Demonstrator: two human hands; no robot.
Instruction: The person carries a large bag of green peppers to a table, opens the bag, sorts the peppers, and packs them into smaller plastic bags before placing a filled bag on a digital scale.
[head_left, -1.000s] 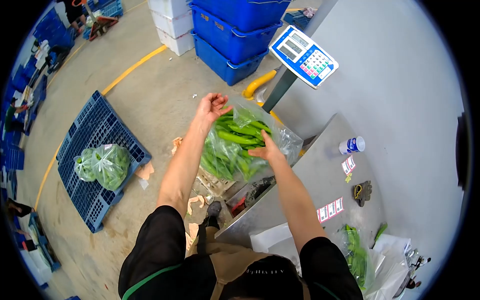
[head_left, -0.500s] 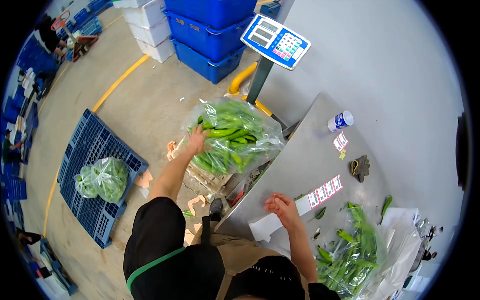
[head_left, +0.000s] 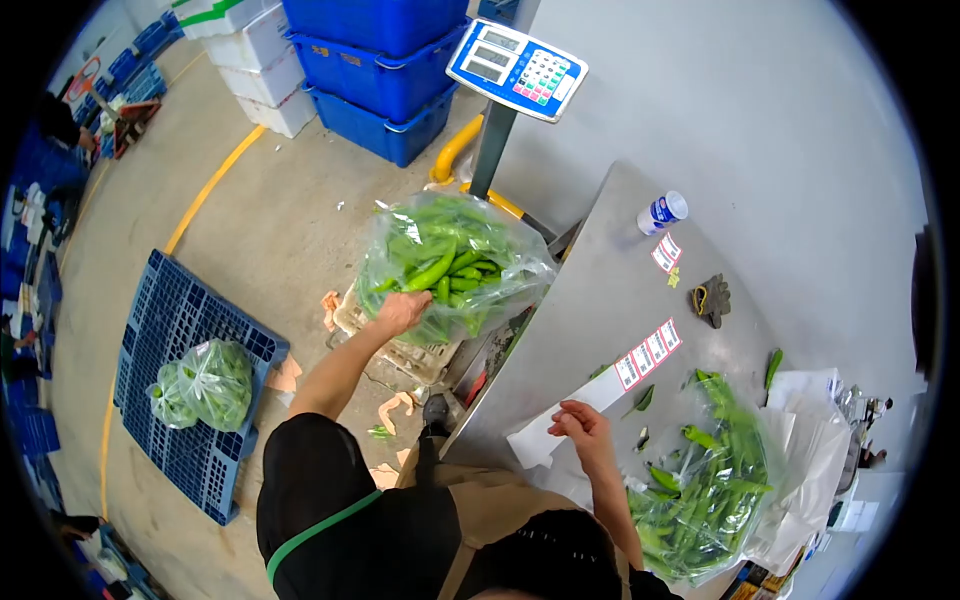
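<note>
A large clear plastic bag of long green peppers [head_left: 470, 222] rests on a beige slatted crate [head_left: 425, 360] beside the steel table. My left hand [head_left: 402, 312] is at the near side of the bag's opening, its fingers closed round the lower end of a green pepper [head_left: 432, 268]; the fingertips are partly hidden. Over the white strip of labels [head_left: 600, 390] on the table hangs my right hand [head_left: 585, 430], fingers curled together, with nothing visible in them. Another clear bag of green peppers [head_left: 700, 500] lies on the table to the right of that hand.
Behind the bag stands a scale display [head_left: 517, 68] on a post, near stacked blue crates [head_left: 375, 80] and white foam boxes [head_left: 255, 70]. The steel table [head_left: 590, 290] holds a white-and-blue tub [head_left: 662, 213] and a glove [head_left: 711, 300]. Filled bags [head_left: 215, 385] sit on a blue pallet [head_left: 180, 300].
My left hand has gone from spread fingers on the peppers to a closed grip lower in the bag, and one pepper is tilted up. My right hand stays over the label strip. The view has shifted slightly.
</note>
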